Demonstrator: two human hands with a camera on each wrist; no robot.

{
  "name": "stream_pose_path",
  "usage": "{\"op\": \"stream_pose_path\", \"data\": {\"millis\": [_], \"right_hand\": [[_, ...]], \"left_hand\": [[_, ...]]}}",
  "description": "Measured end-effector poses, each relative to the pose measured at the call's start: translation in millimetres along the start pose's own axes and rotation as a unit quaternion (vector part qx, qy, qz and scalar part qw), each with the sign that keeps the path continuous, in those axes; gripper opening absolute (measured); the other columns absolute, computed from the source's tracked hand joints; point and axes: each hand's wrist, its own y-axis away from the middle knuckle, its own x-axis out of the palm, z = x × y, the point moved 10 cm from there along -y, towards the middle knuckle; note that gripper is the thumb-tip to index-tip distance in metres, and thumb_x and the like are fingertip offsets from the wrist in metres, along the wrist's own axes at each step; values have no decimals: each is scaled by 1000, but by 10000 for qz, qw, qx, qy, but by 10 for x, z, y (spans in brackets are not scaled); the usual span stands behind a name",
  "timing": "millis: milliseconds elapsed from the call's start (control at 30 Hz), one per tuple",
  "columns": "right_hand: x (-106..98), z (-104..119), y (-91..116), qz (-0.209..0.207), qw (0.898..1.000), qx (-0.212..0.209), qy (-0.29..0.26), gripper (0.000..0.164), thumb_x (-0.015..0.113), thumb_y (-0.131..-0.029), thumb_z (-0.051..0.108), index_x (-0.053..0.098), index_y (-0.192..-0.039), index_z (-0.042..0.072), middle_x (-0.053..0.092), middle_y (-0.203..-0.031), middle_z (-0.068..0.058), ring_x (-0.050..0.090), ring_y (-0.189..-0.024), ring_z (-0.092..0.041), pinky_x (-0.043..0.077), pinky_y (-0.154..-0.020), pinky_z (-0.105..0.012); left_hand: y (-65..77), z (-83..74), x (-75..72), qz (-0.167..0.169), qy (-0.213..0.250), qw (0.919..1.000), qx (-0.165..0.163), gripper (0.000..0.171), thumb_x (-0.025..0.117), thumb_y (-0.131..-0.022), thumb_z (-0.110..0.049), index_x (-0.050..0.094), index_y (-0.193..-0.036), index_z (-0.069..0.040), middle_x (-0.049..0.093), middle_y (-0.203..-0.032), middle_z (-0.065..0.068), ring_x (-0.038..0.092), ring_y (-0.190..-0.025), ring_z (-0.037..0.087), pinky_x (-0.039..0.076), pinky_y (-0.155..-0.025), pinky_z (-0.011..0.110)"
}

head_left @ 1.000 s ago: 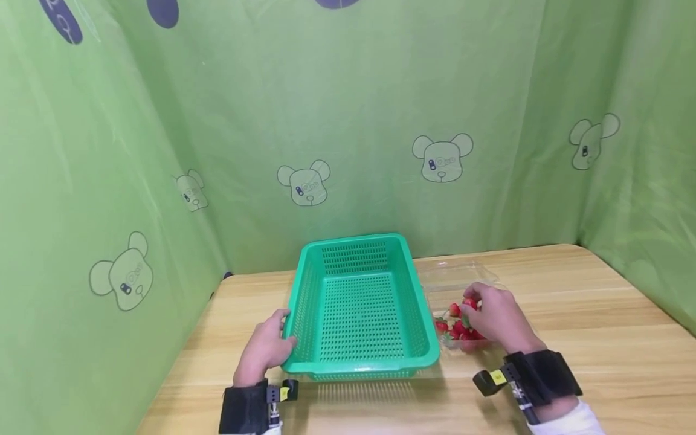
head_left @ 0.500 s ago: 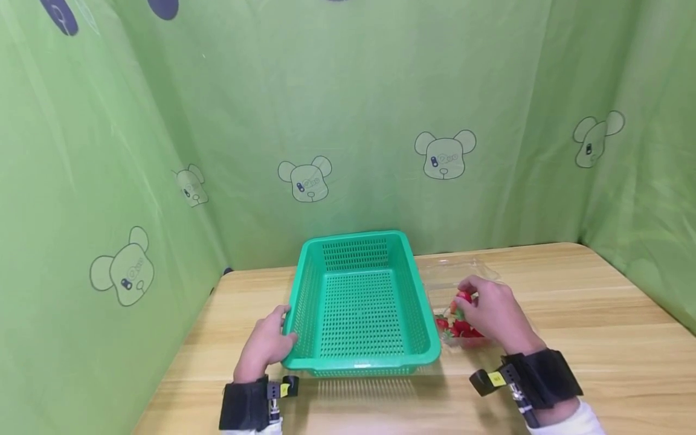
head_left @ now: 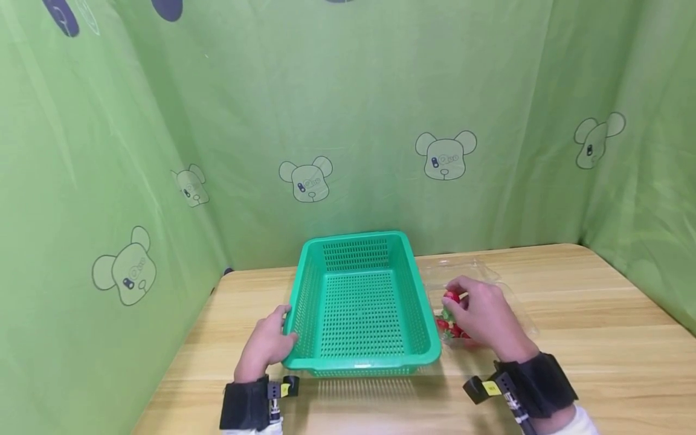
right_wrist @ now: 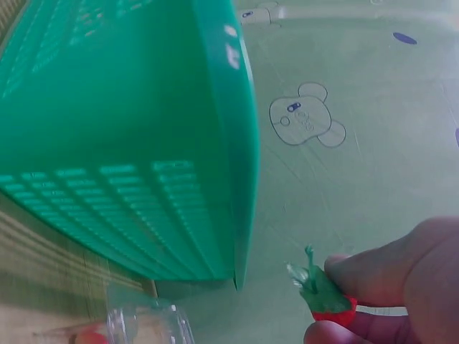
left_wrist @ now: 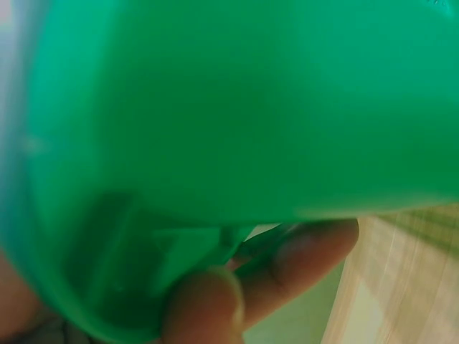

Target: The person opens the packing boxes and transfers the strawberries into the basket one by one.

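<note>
A green plastic basket (head_left: 361,364) with slotted walls sits on the table. My left hand (head_left: 266,341) grips its left rim near the front corner; the left wrist view shows fingers (left_wrist: 301,265) close at the basket's edge. To the right of the basket, my right hand (head_left: 484,311) pinches a red strawberry (head_left: 451,296) between thumb and fingers. Its green leaves and stem show in the right wrist view, where the strawberry (right_wrist: 333,309) is held apart from the basket wall. Below that hand, several more strawberries (head_left: 443,325) lie in a clear plastic box (head_left: 459,273), partly hidden by the hand.
The box's clear lid is folded back toward the curtain. A wooden table (head_left: 598,314) carries everything, its surface running on to the right. Green curtain (head_left: 370,121) printed with bear heads encloses the back and both sides.
My right hand has lifted a strawberry from the pile and shifted left with it, toward the basket. The left hand and the basket have stayed in place.
</note>
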Motion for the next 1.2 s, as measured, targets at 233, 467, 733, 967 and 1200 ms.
{"op": "stream_pose_path", "data": {"millis": [233, 467, 733, 967, 1200], "right_hand": [[22, 102, 15, -107, 9999, -131, -35, 18, 69, -85, 11, 65, -99, 1, 67, -82, -11, 58, -66, -18, 52, -55, -33], [83, 183, 26, -42, 9996, -199, -183, 16, 69, -85, 11, 65, -98, 2, 66, -82, -9, 58, -66, -16, 52, -55, -31], [197, 305, 39, -45, 9988, -474, -142, 16, 72, -83, 13, 66, -96, 7, 66, -81, -6, 58, -69, -16, 56, -62, -36], [295, 402, 56, -34, 9963, -832, -215, 15, 73, -82, 11, 66, -95, 8, 66, -81, -2, 58, -68, -11, 56, -61, -31], [286, 441, 78, -78, 9940, -1044, -318, 21, 73, -82, 9, 66, -101, 4, 69, -88, -9, 60, -68, -10, 56, -60, -31]], "left_hand": [[1, -3, 6, 4, -4, 10000, 20, 56, 59, -87, -5, 38, -139, 2, 56, -123, 30, 58, -105, 37, 52, -80, 50], [2, -11, -1, 0, 11, 10000, 45, 56, 59, -87, -5, 38, -138, 2, 56, -123, 30, 58, -104, 37, 52, -79, 49], [0, -17, -1, -12, 29, 10000, 58, 56, 59, -87, -4, 38, -139, 2, 57, -121, 30, 59, -99, 34, 53, -74, 46], [-8, -4, 8, 15, 39, 10000, 12, 57, 59, -87, -4, 38, -139, 2, 57, -121, 28, 60, -96, 32, 53, -72, 44], [0, -8, 7, -26, -3, 10000, 34, 55, 59, -88, -5, 38, -139, 1, 57, -122, 29, 59, -101, 35, 52, -77, 48]]}}
